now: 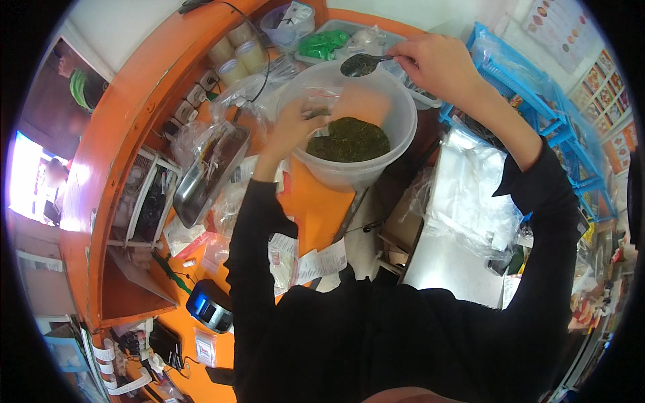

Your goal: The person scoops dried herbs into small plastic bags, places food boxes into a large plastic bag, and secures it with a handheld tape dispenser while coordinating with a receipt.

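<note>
A large translucent plastic tub (pixel 403 132) stands on the orange counter with a heap of dark green dried herb (pixel 352 141) at its bottom. My right hand (pixel 436 63) grips the handle of a dark spoon (pixel 359 65), held over the tub's far rim with some herb in its bowl. Inside the tub's left side, my left hand (pixel 297 126) pinches a small clear plastic bag (pixel 322 95) with a red line near its top. A little herb seems to be in the bag by my fingers. Motion blurs the left hand, and its fingertips are partly hidden.
A steel tray (pixel 194 194) with packets lies left of the tub. Paper slips (pixel 322 262) lie on the orange counter (pixel 322 201). Clear plastic bags (pixel 468 186) cover part of a metal surface (pixel 443 264) at right. Blue plastic racks (pixel 534 106) and a grey bin (pixel 347 27) stand behind.
</note>
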A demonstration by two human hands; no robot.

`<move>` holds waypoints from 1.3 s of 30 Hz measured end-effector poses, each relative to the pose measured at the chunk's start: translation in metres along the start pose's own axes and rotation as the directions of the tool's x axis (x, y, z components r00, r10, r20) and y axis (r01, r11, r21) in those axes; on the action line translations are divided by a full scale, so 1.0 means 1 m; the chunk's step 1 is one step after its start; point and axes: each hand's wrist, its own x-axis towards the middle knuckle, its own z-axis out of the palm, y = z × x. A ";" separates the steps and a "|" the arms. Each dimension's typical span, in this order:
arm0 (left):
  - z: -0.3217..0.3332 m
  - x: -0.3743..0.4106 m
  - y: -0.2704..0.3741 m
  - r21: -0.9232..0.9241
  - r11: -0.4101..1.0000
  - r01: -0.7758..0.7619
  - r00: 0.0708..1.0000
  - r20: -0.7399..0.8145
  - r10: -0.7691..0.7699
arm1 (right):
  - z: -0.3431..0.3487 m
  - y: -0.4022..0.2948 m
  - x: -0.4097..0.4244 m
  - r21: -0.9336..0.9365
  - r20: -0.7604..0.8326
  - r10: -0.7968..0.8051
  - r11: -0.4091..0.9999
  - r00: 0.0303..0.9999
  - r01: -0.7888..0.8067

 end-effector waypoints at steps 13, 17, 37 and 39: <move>0.082 -0.057 0.051 -0.122 0.992 -0.038 0.998 0.035 0.043 | 0.032 -0.068 -0.115 0.923 -0.027 0.265 0.376 0.964 -0.077; 0.146 -0.053 0.051 -0.105 0.993 -0.056 0.970 0.229 0.079 | 0.006 -0.071 -0.193 0.937 0.126 0.464 0.234 0.877 -0.258; 0.525 -0.062 0.172 -0.077 0.936 -0.342 0.780 0.533 0.329 | -0.099 -0.033 -0.606 0.918 -0.039 0.948 0.159 0.316 -0.364; 0.566 -0.036 0.218 0.081 0.846 -0.527 0.847 0.140 0.514 | -0.110 -0.040 -0.665 0.902 -0.081 0.990 0.122 0.115 -0.415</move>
